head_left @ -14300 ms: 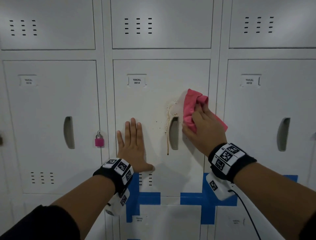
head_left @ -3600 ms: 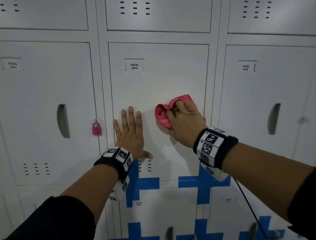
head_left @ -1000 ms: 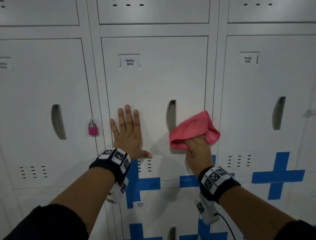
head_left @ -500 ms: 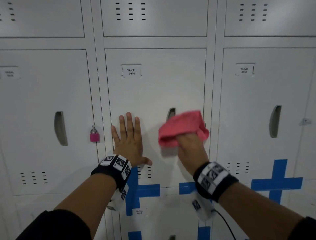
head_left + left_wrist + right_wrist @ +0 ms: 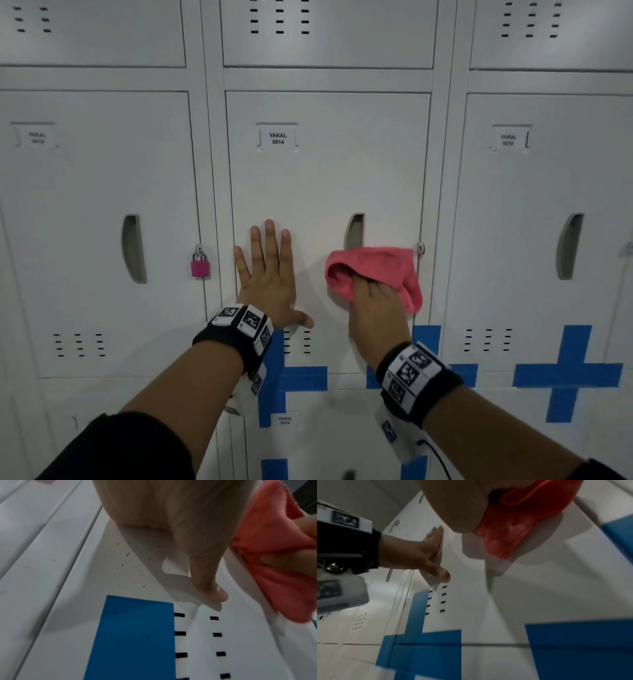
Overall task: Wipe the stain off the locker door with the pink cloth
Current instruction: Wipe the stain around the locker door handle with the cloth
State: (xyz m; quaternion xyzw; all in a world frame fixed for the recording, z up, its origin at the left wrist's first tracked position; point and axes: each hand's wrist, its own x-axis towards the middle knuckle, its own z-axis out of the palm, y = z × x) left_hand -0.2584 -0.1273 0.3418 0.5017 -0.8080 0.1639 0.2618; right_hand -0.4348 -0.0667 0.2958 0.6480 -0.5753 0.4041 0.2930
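Observation:
The white locker door (image 5: 325,185) labelled 0014 fills the middle of the head view. My right hand (image 5: 375,301) grips the bunched pink cloth (image 5: 376,270) against the door, over the lower part of the handle recess (image 5: 354,231). My left hand (image 5: 270,274) lies flat on the door to the left, fingers straight and spread. In the left wrist view small brown specks (image 5: 137,561) dot the door beside my left thumb (image 5: 211,588), with the pink cloth (image 5: 267,555) at the right. The right wrist view shows the cloth (image 5: 510,531) under my palm and the left hand (image 5: 426,557) flat on the door.
A pink padlock (image 5: 200,265) hangs on the left neighbour's latch. Blue tape crosses (image 5: 567,373) mark the lower doors. Vent slots (image 5: 296,341) sit just below my left thumb. Neighbouring locker doors (image 5: 548,205) stand closed on both sides.
The brown stain seen by the handle at first no longer shows in the head view. Over the last second my right hand has shifted the cloth about over the lower handle recess. The left hand stays put.

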